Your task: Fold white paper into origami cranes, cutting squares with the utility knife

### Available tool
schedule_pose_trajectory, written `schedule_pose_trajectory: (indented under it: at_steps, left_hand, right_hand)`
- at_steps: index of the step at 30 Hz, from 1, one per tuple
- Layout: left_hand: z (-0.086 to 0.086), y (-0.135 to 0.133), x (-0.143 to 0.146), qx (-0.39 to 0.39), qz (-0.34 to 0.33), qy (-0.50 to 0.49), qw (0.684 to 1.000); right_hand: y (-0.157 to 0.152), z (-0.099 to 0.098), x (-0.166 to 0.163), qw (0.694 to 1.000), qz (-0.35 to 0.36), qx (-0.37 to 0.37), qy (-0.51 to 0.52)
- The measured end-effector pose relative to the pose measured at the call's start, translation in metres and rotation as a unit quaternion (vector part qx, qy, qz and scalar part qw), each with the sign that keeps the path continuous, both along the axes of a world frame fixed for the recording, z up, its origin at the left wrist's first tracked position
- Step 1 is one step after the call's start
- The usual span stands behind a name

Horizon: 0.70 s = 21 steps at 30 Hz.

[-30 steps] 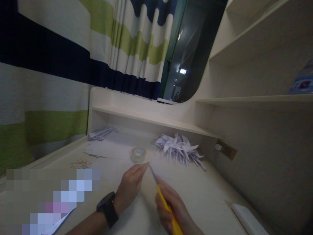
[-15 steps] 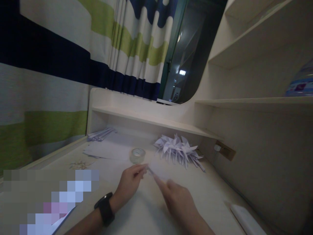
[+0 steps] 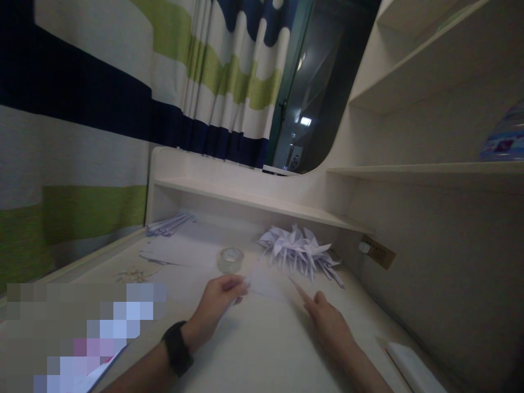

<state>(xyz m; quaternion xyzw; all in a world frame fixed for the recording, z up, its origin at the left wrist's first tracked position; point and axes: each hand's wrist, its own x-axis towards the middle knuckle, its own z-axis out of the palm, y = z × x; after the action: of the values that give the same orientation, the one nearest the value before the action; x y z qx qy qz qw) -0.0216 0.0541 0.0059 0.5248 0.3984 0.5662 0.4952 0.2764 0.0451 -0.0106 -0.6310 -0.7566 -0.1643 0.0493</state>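
A small pale paper sheet (image 3: 266,284) lies in the middle of the desk between my hands. My left hand (image 3: 221,305), with a black watch on the wrist, is closed with thumb and fingers pinching the sheet's left edge. My right hand (image 3: 327,325) rests on the desk to the right, its index finger stretched out so the tip touches the sheet's right corner. It holds nothing. A clear tape roll (image 3: 230,259) stands just behind my left hand.
A pile of folded white paper pinwheels (image 3: 298,250) sits under the low shelf (image 3: 254,202). Paper strips (image 3: 170,222) lie at the back left. A white flat object (image 3: 413,367) is at the front right, a wall socket (image 3: 377,251) beside the pile, and a bottle (image 3: 505,136) on the right shelf.
The yellow-handled knife my right hand held a second ago is out of sight. My right hand has moved right and stretched a finger to the paper. My left hand stays pinched.
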Motion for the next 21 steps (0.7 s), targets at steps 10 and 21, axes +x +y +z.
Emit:
schedule_pose_trajectory:
  at_steps: [10,21]
  left_hand:
    - [-0.004,-0.003,0.001,0.018,-0.049,0.031,0.998]
    - [-0.009,-0.001,0.001,-0.001,-0.101,0.050,0.994]
  right_hand:
    - [0.006,-0.027,0.020,0.997,0.042,-0.042,0.059]
    - [0.009,-0.032,0.024,0.995,0.055,-0.027,0.077]
